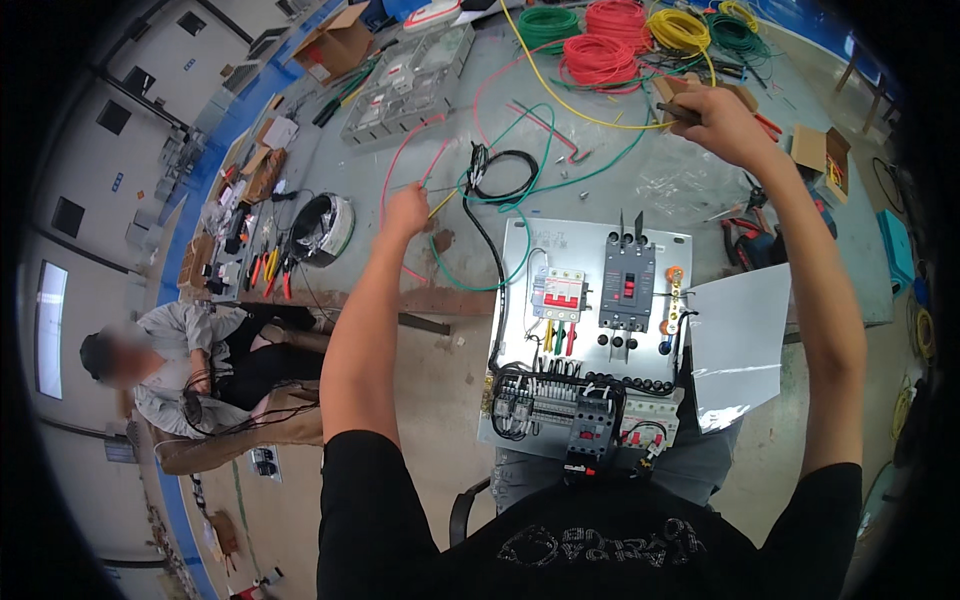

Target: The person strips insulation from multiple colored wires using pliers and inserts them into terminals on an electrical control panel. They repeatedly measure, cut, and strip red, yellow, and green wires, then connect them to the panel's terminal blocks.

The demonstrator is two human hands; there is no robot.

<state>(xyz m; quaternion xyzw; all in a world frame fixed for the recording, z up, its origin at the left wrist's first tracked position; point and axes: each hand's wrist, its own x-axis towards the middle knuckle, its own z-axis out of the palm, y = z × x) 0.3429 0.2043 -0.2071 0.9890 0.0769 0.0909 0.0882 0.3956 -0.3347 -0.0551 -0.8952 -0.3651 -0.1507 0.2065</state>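
Above the panel (585, 330), left hand (405, 212) and right hand (722, 122) pinch a yellow wire (560, 100)

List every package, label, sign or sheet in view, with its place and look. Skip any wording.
Open cardboard box: top left on the floor, brown, flaps up.
Small cardboard box: right, beyond the right hand, brown, open.
White sheet: right edge of the grey panel, blank, slightly curled.
Red-and-white label: on the small breaker, rectangular.
No screens.

Bare floor (440, 400) open left of panel (585, 330), wire coils (620, 40) and loose wires (500, 190) crowding beyond
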